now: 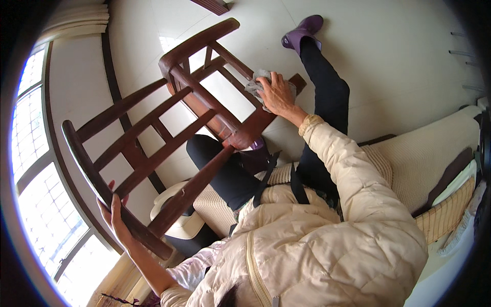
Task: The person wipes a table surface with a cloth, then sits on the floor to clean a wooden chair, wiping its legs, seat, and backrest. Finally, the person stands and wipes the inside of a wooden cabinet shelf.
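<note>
A dark reddish-brown wooden chair (207, 98) is tipped over in front of me, its slatted backrest slanting to the lower left. My left hand (115, 215) grips the top rail of the backrest, thumb on the near side and fingertips showing beyond it. At the upper right of the chair, my right hand (277, 94) holds a crumpled grey cloth (253, 86) against a wooden leg or rail. The rag bunches out on both sides of my fingers. Part of the chair's lower end rests by my bent knee.
I sit on a sofa with a ribbed cream cover (406, 153). A purple boot (303, 34) is on the pale tiled floor (368, 76). A gridded window (38, 172) lies left, a woven basket (447, 211) right, and part of a wooden furniture piece (213, 5) at the top.
</note>
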